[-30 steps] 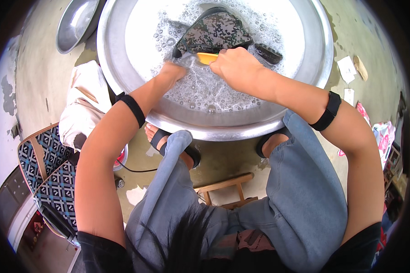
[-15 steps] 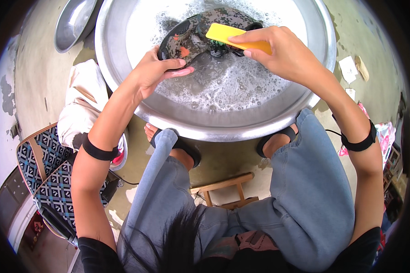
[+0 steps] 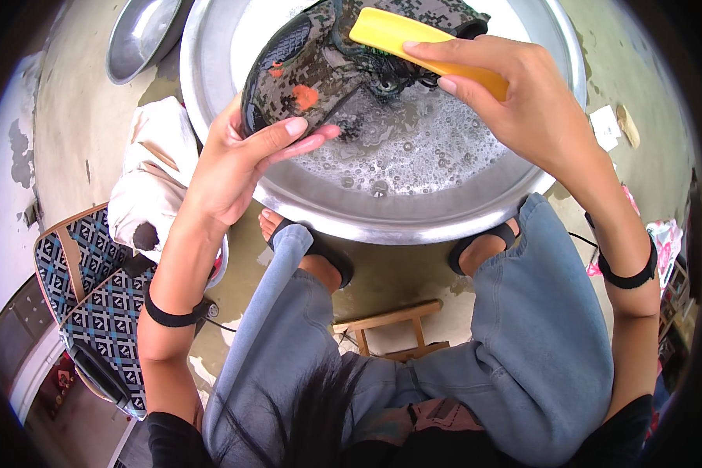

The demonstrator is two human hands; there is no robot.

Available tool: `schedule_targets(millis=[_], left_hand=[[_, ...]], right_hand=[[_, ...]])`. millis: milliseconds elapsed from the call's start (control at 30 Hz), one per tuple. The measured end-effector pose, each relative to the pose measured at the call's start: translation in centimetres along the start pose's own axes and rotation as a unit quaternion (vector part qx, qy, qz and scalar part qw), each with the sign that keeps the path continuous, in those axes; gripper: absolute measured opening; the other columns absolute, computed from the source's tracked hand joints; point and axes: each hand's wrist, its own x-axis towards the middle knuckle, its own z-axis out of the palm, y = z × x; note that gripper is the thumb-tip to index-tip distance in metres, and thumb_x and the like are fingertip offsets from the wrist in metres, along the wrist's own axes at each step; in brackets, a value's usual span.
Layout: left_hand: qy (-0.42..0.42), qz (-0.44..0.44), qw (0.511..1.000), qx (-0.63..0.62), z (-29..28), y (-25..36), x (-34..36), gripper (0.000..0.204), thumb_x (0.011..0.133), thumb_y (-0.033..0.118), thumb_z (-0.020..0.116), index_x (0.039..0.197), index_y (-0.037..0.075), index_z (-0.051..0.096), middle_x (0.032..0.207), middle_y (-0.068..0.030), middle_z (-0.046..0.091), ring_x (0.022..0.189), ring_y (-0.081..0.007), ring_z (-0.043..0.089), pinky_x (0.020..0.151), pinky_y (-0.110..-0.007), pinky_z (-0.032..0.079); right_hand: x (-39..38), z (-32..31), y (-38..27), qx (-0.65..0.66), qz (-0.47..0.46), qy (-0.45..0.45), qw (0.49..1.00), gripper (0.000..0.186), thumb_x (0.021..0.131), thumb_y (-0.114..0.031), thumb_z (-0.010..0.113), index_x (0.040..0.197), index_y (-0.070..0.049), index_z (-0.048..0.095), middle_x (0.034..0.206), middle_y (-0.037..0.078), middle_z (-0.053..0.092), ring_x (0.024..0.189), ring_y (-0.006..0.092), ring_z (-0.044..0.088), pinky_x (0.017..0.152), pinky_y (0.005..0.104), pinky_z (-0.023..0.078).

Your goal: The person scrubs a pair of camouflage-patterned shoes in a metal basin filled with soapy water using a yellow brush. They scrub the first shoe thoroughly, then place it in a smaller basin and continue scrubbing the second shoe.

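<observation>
My left hand point(image 3: 238, 160) grips the near left end of a wet camouflage fabric item point(image 3: 320, 86), which has orange patches, dark trim and a dark, tangled middle; I cannot make out exactly what it is. In my right hand point(image 3: 534, 109) is a yellow-handled brush point(image 3: 382, 28), held over the item's upper middle, its bristles mostly hidden under the handle. Both hands are above a wide metal basin point(image 3: 405, 218) of sudsy water.
A smaller steel bowl point(image 3: 139, 39) stands at upper left. White cloth point(image 3: 144, 132) and a patterned bag point(image 3: 70, 265) are at left. A wooden stool frame point(image 3: 386, 320) lies between my feet. Paper pieces point(image 3: 604, 125) and pink-white bags point(image 3: 663, 234) are at right.
Both hands have risen from the suds. The left has taken hold of the camouflage item and lifted it nearer; the right has brought the yellow brush up over it.
</observation>
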Motion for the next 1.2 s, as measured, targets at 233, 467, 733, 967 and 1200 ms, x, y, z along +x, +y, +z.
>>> schedule_targets(millis=[233,467,733,967,1200], left_hand=[[0.022,0.161,0.982,0.100,0.0,0.0,0.1,0.060,0.094,-0.010,0.071,0.150,-0.003,0.053,0.136,-0.0130,0.067,0.117,-0.0244,0.071,0.101,-0.040,0.061],[0.068,0.304,0.926,0.213,0.8,-0.2,1.6,0.073,0.091,-0.017,0.066,0.159,0.006,0.051,0.147,-0.0105,0.061,0.115,-0.0142,0.067,0.104,-0.031,0.055],[0.069,0.337,0.904,0.252,1.2,0.9,1.7,0.077,0.089,-0.018,0.065,0.159,0.010,0.051,0.152,-0.0093,0.059,0.112,-0.0152,0.069,0.104,-0.032,0.055],[0.063,0.243,0.950,0.188,1.6,-2.0,2.1,0.076,0.089,-0.016,0.068,0.158,0.012,0.052,0.153,-0.0086,0.059,0.121,-0.0145,0.064,0.106,-0.030,0.052],[0.046,0.211,0.840,0.498,0.5,-6.8,4.1,0.089,0.085,0.000,0.079,0.163,0.020,0.041,0.154,-0.0285,0.050,0.138,-0.0500,0.054,0.114,-0.050,0.048]], right_hand=[[1.5,-0.9,0.0,0.045,0.028,0.086,0.995,0.036,0.097,-0.006,0.074,0.132,-0.012,0.077,0.121,0.010,0.079,0.102,0.0179,0.073,0.094,0.0320,0.055],[2.0,0.1,1.8,0.122,0.022,0.168,0.978,0.035,0.094,-0.006,0.076,0.128,-0.013,0.079,0.117,0.012,0.080,0.096,0.0186,0.073,0.094,0.0311,0.056],[1.5,-0.7,1.5,0.165,0.014,0.182,0.969,0.036,0.095,-0.006,0.076,0.130,-0.013,0.079,0.119,0.010,0.080,0.099,0.0125,0.071,0.095,0.0289,0.055],[0.7,1.1,3.3,0.175,0.061,0.125,0.975,0.035,0.095,-0.006,0.077,0.130,-0.014,0.079,0.119,0.010,0.080,0.098,0.0125,0.071,0.094,0.0298,0.056],[-0.1,0.6,5.2,-0.026,0.196,-0.060,0.978,0.034,0.094,-0.012,0.079,0.128,-0.018,0.080,0.115,0.018,0.080,0.094,0.0268,0.076,0.089,0.0356,0.057]])
